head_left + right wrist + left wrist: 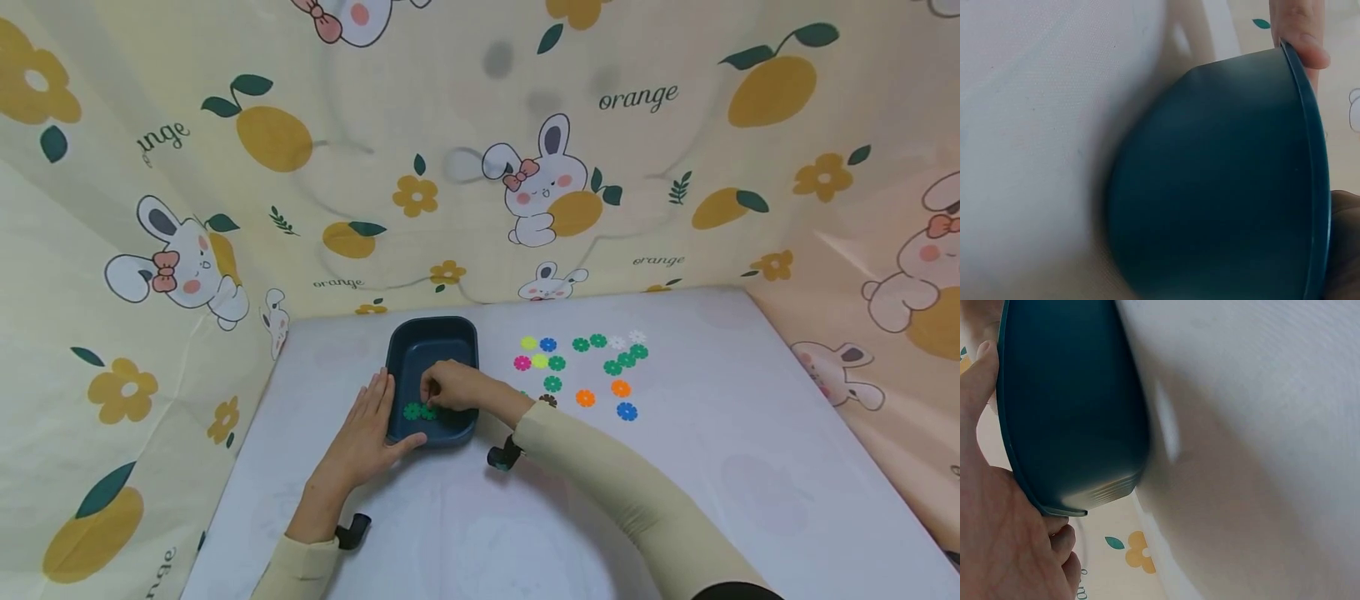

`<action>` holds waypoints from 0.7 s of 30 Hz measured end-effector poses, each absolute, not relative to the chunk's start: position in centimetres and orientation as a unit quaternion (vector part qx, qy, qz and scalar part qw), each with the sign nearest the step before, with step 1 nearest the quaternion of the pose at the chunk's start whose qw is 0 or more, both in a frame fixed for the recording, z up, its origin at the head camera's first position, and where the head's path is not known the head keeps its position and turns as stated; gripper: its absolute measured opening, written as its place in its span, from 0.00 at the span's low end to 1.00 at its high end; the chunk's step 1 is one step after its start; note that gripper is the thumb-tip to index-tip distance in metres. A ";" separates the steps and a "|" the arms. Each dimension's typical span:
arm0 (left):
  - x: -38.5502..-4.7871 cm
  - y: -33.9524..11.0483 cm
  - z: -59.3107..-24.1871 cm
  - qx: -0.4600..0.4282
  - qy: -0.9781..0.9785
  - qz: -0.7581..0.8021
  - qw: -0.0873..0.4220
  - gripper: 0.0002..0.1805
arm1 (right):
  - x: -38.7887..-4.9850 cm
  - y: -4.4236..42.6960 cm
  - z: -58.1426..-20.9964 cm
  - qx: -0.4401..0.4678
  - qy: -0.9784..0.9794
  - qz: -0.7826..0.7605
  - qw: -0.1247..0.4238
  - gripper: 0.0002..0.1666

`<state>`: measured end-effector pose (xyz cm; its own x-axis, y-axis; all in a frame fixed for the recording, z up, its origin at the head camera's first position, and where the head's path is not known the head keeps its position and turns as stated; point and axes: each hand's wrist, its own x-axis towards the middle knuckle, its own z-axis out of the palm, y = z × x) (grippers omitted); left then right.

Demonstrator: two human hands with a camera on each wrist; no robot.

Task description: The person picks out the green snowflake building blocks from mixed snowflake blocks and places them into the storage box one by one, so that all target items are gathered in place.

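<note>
A dark blue-green rectangular tray (pixel 432 327) stands on the table with green flower-shaped discs (pixel 412 411) lying in its near part. My left hand (pixel 365 433) rests along the tray's left side, its fingers straight and the thumb across the near rim. In the left wrist view the left hand (pixel 1010 531) lies against the tray's wall (pixel 1072 406). My right hand (pixel 455 385) reaches over the right rim into the tray, fingers bent and fingertips just above the green discs. Whether a disc is between those fingertips is hidden. The right wrist view shows mostly the tray's outer wall (pixel 1216 169).
Right of the tray, loose flower-shaped discs lie spread on the white table (pixel 720 500): green discs (pixel 581 344), orange discs (pixel 585 398), blue (pixel 627 411), yellow, white, pink and brown ones. A printed cloth (pixel 465 100) hangs behind the table and at both sides.
</note>
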<state>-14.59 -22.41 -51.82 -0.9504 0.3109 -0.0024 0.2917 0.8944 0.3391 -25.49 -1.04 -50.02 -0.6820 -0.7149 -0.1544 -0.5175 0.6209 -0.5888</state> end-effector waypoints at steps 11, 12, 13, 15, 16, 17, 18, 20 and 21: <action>-14.6 -22.5 -51.9 0.155 0.972 0.173 0.024 0.65 | -25.3 -1.3 -50.1 -0.343 0.895 -0.224 0.175 0.04; -14.6 -22.5 -51.9 0.156 0.972 0.174 0.025 0.65 | -25.3 -1.3 -50.1 -0.343 0.896 -0.222 0.173 0.04; -14.6 -22.5 -51.9 0.155 0.972 0.174 0.025 0.65 | -25.3 -1.3 -50.2 -0.343 0.897 -0.220 0.171 0.03; -14.6 -22.5 -52.0 0.155 0.972 0.174 0.025 0.65 | -25.3 -1.3 -50.3 -0.344 0.898 -0.216 0.167 0.03; -14.6 -22.5 -52.0 0.155 0.972 0.174 0.026 0.65 | -25.3 -1.2 -50.4 -0.345 0.899 -0.216 0.165 0.03; -14.6 -22.5 -52.0 0.154 0.972 0.174 0.026 0.65 | -25.3 -1.2 -50.4 -0.346 0.898 -0.217 0.163 0.03; -14.6 -22.5 -52.0 0.154 0.972 0.174 0.026 0.65 | -25.3 -1.1 -50.4 -0.348 0.897 -0.221 0.160 0.03; -14.7 -22.4 -52.0 0.153 0.973 0.173 0.027 0.65 | -25.2 -0.9 -50.3 -0.352 0.894 -0.232 0.155 0.03; -14.6 -22.4 -52.0 0.153 0.973 0.174 0.028 0.65 | -25.1 -0.7 -50.2 -0.354 0.891 -0.240 0.152 0.02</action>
